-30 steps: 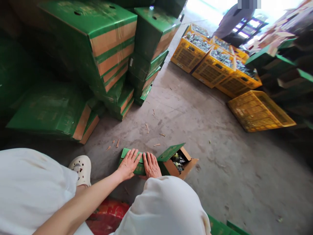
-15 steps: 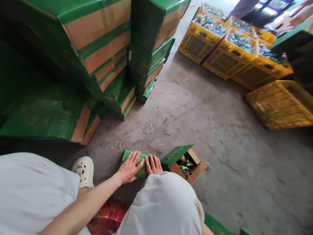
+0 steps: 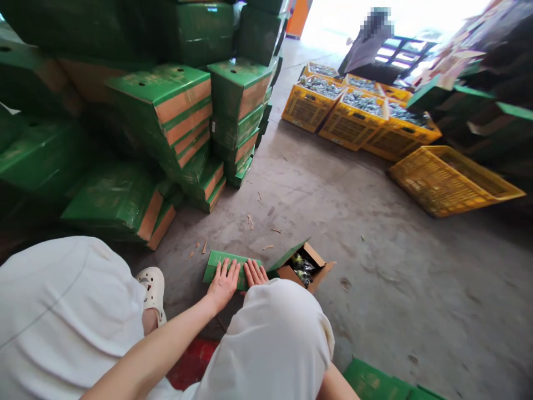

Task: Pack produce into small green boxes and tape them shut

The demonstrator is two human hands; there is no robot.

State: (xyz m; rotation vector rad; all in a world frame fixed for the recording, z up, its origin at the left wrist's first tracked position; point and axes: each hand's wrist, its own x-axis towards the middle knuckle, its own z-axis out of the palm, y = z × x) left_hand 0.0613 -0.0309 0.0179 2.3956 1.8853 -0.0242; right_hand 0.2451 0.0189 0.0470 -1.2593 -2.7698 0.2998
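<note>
A small green carton (image 3: 222, 262) lies on the concrete floor in front of my knees. My left hand (image 3: 224, 282) rests flat on its closed flap with fingers spread. Beside it, my right hand (image 3: 255, 273) also presses flat on the flap, its wrist hidden behind my white-clad knee. The carton's right end (image 3: 303, 265) stands open, with one green flap raised and brown inner flaps spread. Small dark and pale packets show inside.
Stacks of large green and brown cartons (image 3: 183, 105) fill the left side. Yellow crates (image 3: 353, 111) of packets and an empty yellow crate (image 3: 452, 178) stand at the far right. A person (image 3: 366, 41) stands at the back. More green cartons (image 3: 383, 383) lie near my right knee.
The camera has tilted up, so more of the stacks and the back of the room shows. Both hands stay flat on the carton's flap.
</note>
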